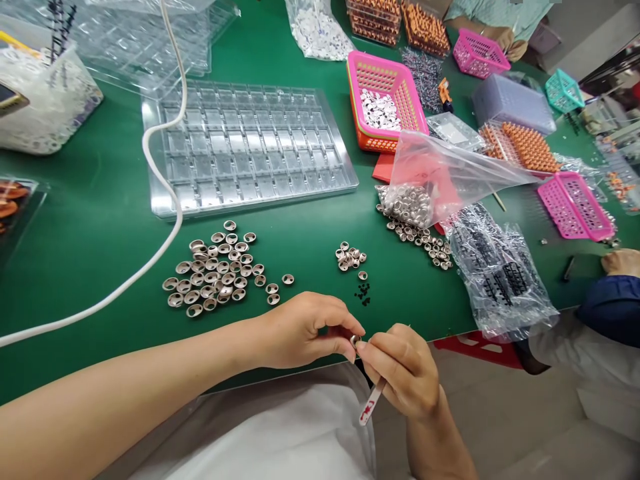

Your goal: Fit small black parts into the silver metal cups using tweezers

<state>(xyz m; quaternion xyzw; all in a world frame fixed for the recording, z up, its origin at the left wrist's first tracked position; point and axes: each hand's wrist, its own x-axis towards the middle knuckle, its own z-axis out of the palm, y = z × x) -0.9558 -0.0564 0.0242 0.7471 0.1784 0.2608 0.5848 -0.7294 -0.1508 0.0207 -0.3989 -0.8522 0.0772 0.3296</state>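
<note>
At the table point(310, 233), keep the metal ring point(355, 340) steady: left hand point(303, 329) pinches it, right hand point(404, 367) grips a slim tool point(371, 405).

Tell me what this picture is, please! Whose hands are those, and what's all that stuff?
There's no robot. A camera worn on a person's head looks forward and down at their bare left hand and right hand. The left hand pinches a small metal part. The right hand is right beside it, holding a slim tool with red marks. On the green table lie cup-shaped metal parts, tiny black bits, a clear plastic tray, and a pink basket with white pieces inside.
</note>
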